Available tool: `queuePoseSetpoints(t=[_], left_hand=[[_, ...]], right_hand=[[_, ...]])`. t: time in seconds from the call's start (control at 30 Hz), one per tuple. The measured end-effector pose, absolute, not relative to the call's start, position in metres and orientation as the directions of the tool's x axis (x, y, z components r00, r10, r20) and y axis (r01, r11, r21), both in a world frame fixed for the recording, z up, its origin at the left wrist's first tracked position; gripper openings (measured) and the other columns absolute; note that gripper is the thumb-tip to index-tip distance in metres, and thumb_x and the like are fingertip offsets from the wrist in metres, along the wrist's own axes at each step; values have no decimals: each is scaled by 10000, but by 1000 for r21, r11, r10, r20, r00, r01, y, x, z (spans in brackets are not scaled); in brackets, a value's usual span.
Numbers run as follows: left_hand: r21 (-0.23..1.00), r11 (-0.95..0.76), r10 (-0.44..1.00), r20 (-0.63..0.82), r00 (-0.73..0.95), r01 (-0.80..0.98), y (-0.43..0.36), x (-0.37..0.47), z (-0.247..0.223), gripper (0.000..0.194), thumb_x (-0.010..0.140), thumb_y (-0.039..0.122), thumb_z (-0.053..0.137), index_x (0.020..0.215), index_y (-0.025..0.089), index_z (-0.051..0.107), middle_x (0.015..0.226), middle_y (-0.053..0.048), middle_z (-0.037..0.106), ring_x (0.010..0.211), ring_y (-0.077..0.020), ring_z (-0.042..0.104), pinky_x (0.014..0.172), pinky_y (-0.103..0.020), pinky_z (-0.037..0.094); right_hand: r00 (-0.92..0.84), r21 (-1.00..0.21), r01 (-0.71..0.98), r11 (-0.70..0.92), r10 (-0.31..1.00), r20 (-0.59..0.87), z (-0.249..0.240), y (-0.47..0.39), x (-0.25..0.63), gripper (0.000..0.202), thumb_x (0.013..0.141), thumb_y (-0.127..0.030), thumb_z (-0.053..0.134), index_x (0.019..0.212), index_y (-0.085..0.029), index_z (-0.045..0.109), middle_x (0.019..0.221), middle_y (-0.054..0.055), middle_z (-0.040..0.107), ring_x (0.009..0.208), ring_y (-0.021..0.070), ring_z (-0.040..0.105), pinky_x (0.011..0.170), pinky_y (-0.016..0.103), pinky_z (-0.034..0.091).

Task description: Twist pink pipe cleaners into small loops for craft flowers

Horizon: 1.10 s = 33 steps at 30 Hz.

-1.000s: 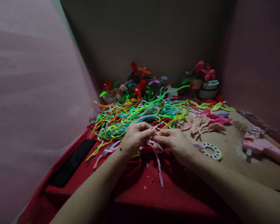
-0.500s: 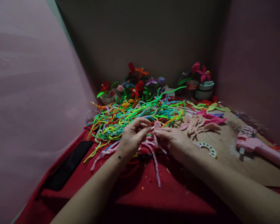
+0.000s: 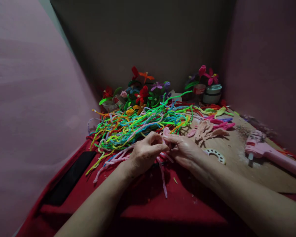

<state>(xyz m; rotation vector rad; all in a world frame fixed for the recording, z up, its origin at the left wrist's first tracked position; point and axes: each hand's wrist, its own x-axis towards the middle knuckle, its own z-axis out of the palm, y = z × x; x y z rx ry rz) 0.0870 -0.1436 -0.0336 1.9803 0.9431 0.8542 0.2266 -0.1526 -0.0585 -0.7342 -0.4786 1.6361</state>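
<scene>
Between the fingertips of both hands is a pink fuzzy stem (image 3: 166, 132), bent into a small loop at its top. My right hand (image 3: 184, 148) pinches it from the right, just below the loop. From the left, my left hand (image 3: 146, 150) has thumb and forefinger closed on the same stem. A pink tail (image 3: 163, 179) hangs below the hands over the red cloth (image 3: 143, 200). Just behind the hands lies a heap of green, yellow, blue and orange fuzzy stems (image 3: 138, 121).
A pink glue gun (image 3: 266, 149) lies on the board (image 3: 244, 171) at the right, near a white holed ring (image 3: 219, 156) and pale pink petals (image 3: 204, 130). A black flat object (image 3: 70, 179) lies left. Fuzzy flowers (image 3: 143, 93) and a lidded jar (image 3: 212, 94) stand behind.
My left hand has moved closer to my right hand, and its fingertips now meet the pink stem. The whole view has shifted slightly.
</scene>
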Motion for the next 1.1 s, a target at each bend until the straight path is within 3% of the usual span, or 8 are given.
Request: queuePoseSetpoints(t=[0.13,0.23,0.33,0.5,0.77,0.9,1.0,1.1], left_hand=[[890,-419,833,300,464,177,-143,88,-29,130,726,272,590,811,186,637,737,-17,551,611,-99,515,576,-221,426],[989,-119,911,74,406,87,-138,88,-29,193,733,336,583,736,145,559,533,35,474,397,-53,409,374,-170,324],[975,221,792,-201,576,36,-135,89,-31,240,706,342,616,707,110,555,510,44,430,347,-22,332,310,-145,258],[903,430,646,-287,707,-26,-139,93,-33,176,686,255,645,757,109,576,508,42,428,369,-20,340,308,-121,271],[927,356,628,-329,705,116,-138,92,-37,204,668,265,635,624,120,500,509,35,474,322,-11,310,297,-137,251],[952,134,752,-278,597,275,-139,84,-25,236,715,340,584,645,122,525,458,25,476,331,-36,355,325,-147,243],[928,-44,885,-135,446,369,-146,61,-6,234,724,371,571,705,140,537,532,23,507,399,-54,416,376,-153,299],[810,-224,856,-103,507,542,-163,32,4,200,754,341,542,703,149,561,575,11,526,496,-76,454,470,-173,358]], right_hand=[[-28,-700,-708,-91,995,-101,-55,-152,229,152,559,-165,681,494,-143,545,462,-53,416,464,65,350,465,219,296],[33,-738,-674,-23,998,-61,-52,-155,229,130,566,-176,688,534,-143,567,479,-57,437,449,56,343,451,216,282],[57,-764,-645,21,998,-20,-49,-158,227,131,572,-205,694,569,-141,580,490,-58,457,445,53,364,449,215,285],[40,-753,-658,14,999,-16,-47,-160,225,139,577,-229,694,621,-145,593,520,-55,485,449,50,383,456,207,313],[58,-793,-607,54,998,23,-54,-160,226,202,576,-280,707,679,-155,586,595,-49,489,500,59,393,491,209,327],[65,-816,-575,64,997,33,-54,-159,228,207,578,-289,711,657,-158,572,565,-53,460,488,61,368,485,218,302],[98,-815,-568,111,993,66,-52,-157,229,201,590,-287,709,635,-162,558,550,-56,426,482,58,343,482,220,284],[99,-833,-545,96,994,50,-53,-155,230,210,596,-292,709,599,-168,540,549,-52,421,487,62,351,479,222,284]])
